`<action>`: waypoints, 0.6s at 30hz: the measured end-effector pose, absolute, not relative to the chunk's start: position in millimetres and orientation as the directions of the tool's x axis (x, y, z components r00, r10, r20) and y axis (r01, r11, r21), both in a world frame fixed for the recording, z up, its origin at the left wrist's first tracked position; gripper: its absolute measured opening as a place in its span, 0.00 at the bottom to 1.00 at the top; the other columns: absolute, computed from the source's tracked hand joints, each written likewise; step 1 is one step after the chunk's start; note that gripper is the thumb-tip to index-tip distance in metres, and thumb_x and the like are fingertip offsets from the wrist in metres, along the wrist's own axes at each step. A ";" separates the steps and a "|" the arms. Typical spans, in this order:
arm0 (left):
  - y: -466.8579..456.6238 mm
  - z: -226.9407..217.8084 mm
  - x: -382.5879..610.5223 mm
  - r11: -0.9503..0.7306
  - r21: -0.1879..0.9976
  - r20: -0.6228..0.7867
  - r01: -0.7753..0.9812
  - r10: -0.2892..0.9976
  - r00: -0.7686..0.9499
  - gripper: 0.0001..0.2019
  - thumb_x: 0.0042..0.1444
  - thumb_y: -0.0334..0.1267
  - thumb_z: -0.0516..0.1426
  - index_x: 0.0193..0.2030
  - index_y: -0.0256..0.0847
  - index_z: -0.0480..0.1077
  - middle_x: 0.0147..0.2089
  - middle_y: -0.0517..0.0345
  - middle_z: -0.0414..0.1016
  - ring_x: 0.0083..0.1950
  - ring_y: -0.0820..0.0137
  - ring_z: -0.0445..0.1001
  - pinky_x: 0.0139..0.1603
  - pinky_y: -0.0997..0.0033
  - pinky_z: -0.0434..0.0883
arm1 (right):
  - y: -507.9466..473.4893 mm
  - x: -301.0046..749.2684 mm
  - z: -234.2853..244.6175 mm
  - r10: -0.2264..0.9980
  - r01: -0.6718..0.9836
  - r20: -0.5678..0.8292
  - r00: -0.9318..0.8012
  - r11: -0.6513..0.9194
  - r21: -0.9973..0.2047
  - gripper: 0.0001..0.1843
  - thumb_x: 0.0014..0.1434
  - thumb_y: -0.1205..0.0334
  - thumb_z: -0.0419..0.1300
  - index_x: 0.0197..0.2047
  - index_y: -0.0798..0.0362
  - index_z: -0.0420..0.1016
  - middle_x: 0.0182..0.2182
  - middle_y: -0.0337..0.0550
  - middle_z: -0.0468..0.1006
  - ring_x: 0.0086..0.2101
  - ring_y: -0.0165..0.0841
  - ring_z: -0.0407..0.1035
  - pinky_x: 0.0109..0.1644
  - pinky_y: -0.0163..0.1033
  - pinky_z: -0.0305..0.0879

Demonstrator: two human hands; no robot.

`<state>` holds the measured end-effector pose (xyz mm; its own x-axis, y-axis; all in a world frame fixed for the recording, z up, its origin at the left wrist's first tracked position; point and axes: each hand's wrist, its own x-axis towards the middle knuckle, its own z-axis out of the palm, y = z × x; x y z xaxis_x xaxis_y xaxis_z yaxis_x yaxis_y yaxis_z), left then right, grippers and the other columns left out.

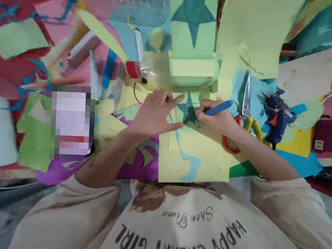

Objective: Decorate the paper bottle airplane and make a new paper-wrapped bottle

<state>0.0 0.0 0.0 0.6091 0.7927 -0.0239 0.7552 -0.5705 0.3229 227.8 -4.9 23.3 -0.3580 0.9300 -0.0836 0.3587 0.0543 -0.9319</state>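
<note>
Your right hand [216,118] is closed around a blue marker [219,107], its tip at the blue star [188,111] on the yellow paper [193,160]. Your left hand [154,113] lies open, fingers spread flat on that paper just left of the star. Scissors [246,102] lie just beside your right hand.

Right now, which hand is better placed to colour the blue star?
Right: the right hand holds the blue marker at the blue star, while the left hand only presses the yellow paper flat.
</note>
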 end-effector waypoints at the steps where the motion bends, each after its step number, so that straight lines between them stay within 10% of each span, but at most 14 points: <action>1: 0.0 -0.1 0.3 -0.567 0.332 -0.020 0.754 0.795 0.606 0.41 0.58 0.64 0.55 0.71 0.38 0.62 0.50 0.44 0.66 0.51 0.52 0.66 0.54 0.52 0.66 | -5.2 227.7 23.1 0.929 0.376 -0.092 -0.357 0.052 -0.925 0.14 0.51 0.64 0.56 0.19 0.49 0.55 0.16 0.30 0.58 0.20 0.23 0.51 0.25 0.36 0.46; 18: -0.8 -2.8 0.7 -0.558 0.353 0.006 0.751 0.804 0.595 0.41 0.58 0.66 0.54 0.71 0.40 0.62 0.49 0.45 0.66 0.51 0.54 0.65 0.56 0.53 0.65 | -6.4 227.6 23.4 0.929 0.415 -0.132 -0.346 0.025 -0.910 0.18 0.52 0.71 0.58 0.19 0.49 0.52 0.16 0.29 0.55 0.21 0.24 0.48 0.26 0.37 0.46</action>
